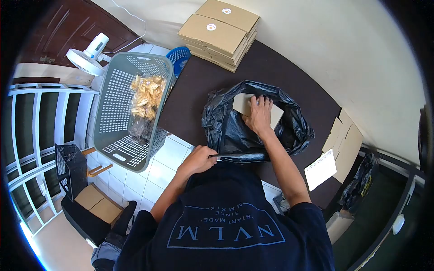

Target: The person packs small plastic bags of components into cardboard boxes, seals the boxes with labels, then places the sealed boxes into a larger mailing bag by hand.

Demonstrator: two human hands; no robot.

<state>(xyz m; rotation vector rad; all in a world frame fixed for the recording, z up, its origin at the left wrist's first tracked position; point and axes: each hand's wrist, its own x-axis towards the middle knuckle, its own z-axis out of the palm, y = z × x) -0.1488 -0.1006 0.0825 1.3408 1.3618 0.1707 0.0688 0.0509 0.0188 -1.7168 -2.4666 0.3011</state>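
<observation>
A black plastic bag [226, 135] lies with its mouth spread wide on the dark table. My left hand [201, 159] is closed on the bag's near rim at its left corner, pinching the folded edge. Inside the bag, my right hand [259, 116] grips a flat light-brown cardboard box [276, 114], fingers bent over its top and thumb at the left side. The lower part of the box is hidden in the bag.
A stack of flat cardboard boxes [212, 31] stands on the table's [185, 104] far left corner. Left of the table, a grey basket [113, 108] holds bagged yellowish pieces. On the right lie folded cardboard [348, 140] and a white paper sheet [321, 170]. A white fan [86, 62] stands behind the basket.
</observation>
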